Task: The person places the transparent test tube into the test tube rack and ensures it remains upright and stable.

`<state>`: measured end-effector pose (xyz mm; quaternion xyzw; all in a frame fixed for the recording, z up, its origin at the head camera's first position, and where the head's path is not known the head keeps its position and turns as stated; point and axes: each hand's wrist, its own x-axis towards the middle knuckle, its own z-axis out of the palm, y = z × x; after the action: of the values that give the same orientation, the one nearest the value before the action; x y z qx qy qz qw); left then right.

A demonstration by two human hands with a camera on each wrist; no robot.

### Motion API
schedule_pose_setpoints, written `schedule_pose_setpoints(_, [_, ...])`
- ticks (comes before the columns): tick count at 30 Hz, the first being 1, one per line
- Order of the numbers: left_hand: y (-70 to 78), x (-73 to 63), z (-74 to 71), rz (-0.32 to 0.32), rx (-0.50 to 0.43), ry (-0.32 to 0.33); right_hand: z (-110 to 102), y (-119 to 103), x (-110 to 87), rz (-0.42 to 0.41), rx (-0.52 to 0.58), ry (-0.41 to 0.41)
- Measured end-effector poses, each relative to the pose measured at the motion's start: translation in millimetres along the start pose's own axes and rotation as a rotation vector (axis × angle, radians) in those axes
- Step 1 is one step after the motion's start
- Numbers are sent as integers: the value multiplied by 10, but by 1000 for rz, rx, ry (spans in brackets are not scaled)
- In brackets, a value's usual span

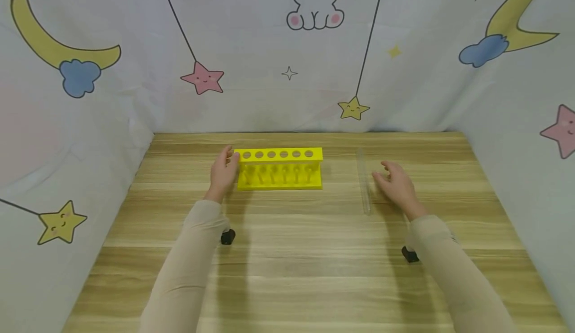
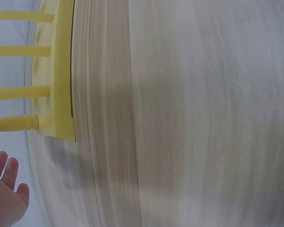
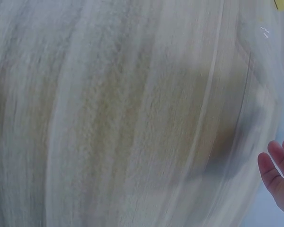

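Observation:
A yellow test tube rack (image 1: 278,156) stands on the wooden table, with a row of round holes along its top bar and pegs below. My left hand (image 1: 223,173) is at the rack's left end, fingers loosely bent and holding nothing. In the left wrist view, a gap shows between the hand (image 2: 7,194) and the rack's pegs (image 2: 19,93). To the right of the rack lies a clear glass test tube (image 1: 365,188). Just right of the tube is my right hand (image 1: 397,185), its fingers relaxed and apart from it.
The wood-grain table (image 1: 296,273) is enclosed at the back and sides by a white cloth (image 1: 251,108) printed with stars, moons and a bear. A black wrist-worn piece (image 1: 227,236) hangs below the left sleeve, and another (image 1: 410,254) below the right one.

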<state>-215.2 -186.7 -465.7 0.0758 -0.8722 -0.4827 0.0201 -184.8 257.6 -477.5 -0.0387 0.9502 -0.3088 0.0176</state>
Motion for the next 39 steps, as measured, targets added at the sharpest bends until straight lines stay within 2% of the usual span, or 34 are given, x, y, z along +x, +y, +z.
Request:
schedule_pose_setpoints(5, [-14, 28, 53, -9, -34, 33, 8, 2, 6, 8, 6, -1])
schedule_pose_setpoints(12, [8, 27, 95, -11, -53, 46, 39, -1, 33, 11, 8, 3])
schedule_pose_setpoints(24, [26, 71, 160, -50, -63, 43, 89, 2, 53, 5, 17, 13])
schedule_pose_setpoints(39, [116, 58, 179, -98, -60, 40, 103, -9, 48, 2, 17, 22])
